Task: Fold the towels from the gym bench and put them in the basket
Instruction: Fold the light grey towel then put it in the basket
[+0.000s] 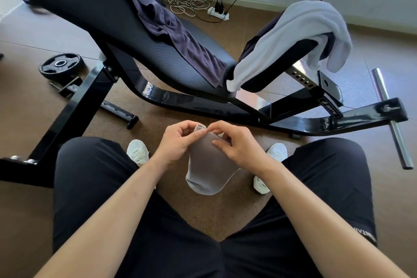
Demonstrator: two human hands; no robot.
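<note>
**Small grey cloth in hand, two towels waiting on the bench**

The gym bench (pixel 171 52) fills the upper view, its black frame running down to the brown floor. A dark purple towel (pixel 171 29) lies crumpled along the pad's middle, and a white towel (pixel 300 29) is draped over the raised end to the right, one end hanging past the frame. A weight plate (pixel 61 64) lies on the floor at left, and a power strip (pixel 217 12) with coiled cable sits by the wall.

The person sits facing the bench, knees apart. Between them hangs a small grey towel (pixel 211 165), held at its top edge. The left hand (pixel 178 140) and right hand (pixel 234 144) both have fingers pinched closed on that edge, close together.

This looks like the start of a fold: the corners are being matched. Next the cloth needs halving cleanly, then placing. No basket is visible, so where it goes cannot be told.

A frame label near the right reads something like "BFTW", uncertain. Partial lettering on the right trouser leg is not legible.
</note>
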